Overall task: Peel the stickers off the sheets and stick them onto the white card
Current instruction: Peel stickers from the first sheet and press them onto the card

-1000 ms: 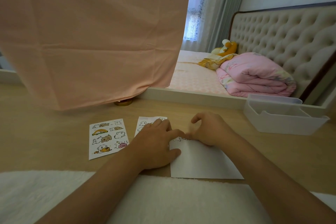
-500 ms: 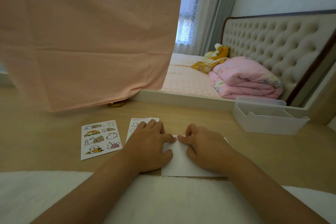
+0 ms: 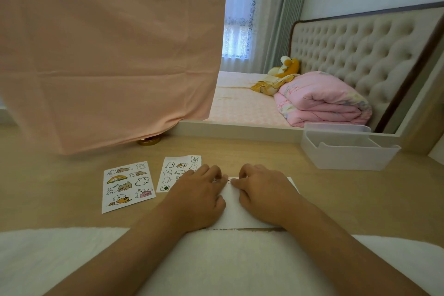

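I'm pressing my left hand [image 3: 199, 196], fingers flat, on the smooth rectangular card [image 3: 236, 215]. My right hand [image 3: 263, 197], fingers bent, is touching a tiny sticker [image 3: 228, 180] at the card's far edge; whether pinching, I cannot tell. Bare wooden desk [image 3: 341, 199] is lying right of the card.

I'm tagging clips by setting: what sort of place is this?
Most likely a bedroom: a tufted beige headboard, a folded pink quilt on the bed, and a pale wooden desk beside it.

A home bedroom, seemingly: a bed [image 3: 242, 103] with tufted headboard [image 3: 355, 55], folded pink quilt [image 3: 319, 101] and curtained window [image 3: 236, 19].
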A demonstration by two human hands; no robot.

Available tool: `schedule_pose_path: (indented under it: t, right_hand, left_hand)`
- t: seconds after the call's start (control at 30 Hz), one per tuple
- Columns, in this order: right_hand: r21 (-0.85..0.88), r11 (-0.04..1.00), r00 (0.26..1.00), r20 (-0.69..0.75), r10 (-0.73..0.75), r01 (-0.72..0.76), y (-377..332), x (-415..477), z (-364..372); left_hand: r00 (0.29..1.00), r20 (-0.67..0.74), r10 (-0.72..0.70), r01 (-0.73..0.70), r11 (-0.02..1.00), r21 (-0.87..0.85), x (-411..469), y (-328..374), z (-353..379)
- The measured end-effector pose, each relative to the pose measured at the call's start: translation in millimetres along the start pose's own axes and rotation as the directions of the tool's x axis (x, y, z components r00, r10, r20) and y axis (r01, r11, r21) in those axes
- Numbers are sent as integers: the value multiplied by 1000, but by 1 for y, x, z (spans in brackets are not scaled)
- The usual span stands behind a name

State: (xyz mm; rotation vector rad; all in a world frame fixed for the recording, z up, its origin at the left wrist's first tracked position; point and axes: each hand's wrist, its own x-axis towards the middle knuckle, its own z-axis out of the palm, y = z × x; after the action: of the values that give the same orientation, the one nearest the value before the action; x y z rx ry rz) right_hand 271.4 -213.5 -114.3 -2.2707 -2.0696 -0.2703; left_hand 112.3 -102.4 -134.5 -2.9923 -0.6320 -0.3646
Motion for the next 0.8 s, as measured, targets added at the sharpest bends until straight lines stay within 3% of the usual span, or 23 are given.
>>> schedule_pose_path:
  t: [0.23,0.53,0.8]
  right_hand:
    - [111,993,999,-37,35,-31,3,3,4]
    - [84,996,1000,-19,-4,5,8,1,0]
    - [111,993,998,-44,35,-30,8,0,0]
  left_hand:
    - [1000,18,24,-25,998,55,2,2,-7]
    - [994,-2,-105,105,993,-49,0,9,-10]
    - [992,5,-129,128,975,-184,0,7,-10]
